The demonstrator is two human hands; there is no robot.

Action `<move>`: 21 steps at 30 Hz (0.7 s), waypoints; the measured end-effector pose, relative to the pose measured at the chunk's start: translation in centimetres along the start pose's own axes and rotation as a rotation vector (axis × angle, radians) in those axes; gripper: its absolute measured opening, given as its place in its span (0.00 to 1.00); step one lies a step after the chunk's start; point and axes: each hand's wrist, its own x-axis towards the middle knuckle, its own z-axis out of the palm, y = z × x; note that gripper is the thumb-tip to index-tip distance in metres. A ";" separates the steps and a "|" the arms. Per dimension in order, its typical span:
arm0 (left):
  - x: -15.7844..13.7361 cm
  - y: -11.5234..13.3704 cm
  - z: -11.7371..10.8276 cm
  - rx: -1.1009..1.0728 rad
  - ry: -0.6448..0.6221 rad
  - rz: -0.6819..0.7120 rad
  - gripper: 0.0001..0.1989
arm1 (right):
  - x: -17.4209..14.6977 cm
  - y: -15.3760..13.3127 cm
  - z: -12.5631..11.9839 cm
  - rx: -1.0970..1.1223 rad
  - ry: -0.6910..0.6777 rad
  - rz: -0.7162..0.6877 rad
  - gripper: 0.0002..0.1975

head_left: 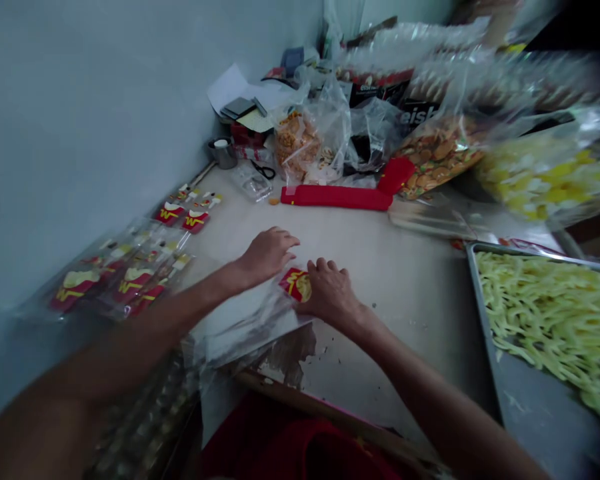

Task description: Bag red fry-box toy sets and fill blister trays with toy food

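My right hand [327,287] is closed over the edge of a small red packet with yellow markings [291,283], its fingers curled down at the packet's right side. Part of the packet is hidden beneath that hand. Just to the left and a little farther back, my left hand [270,253] hovers with its fingers apart, holding nothing that I can see. Clear plastic bags [245,320] lie under and in front of the packet, near the table's front edge. Along the wall at left, several bagged red packets [133,283] lie in rows.
A red folded strip [337,197] lies across the back of the table [410,280]. Behind it stand clear bags of orange pieces [297,143] and yellow-white pieces [540,180]. Scissors [264,170] lie near a tape roll [223,153]. A metal tray [530,393] holds pale yellow strips at right.
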 end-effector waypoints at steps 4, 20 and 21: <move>-4.8 1.1 3.4 0.198 0.098 -0.062 0.20 | -2.7 -1.1 2.3 0.005 0.090 0.107 0.47; -6.9 8.0 5.4 0.004 0.293 -0.075 0.09 | -6.0 -0.1 2.1 0.231 0.281 0.154 0.46; -7.2 8.2 5.4 -0.049 0.357 -0.124 0.08 | -6.0 0.2 2.0 0.300 0.311 0.148 0.48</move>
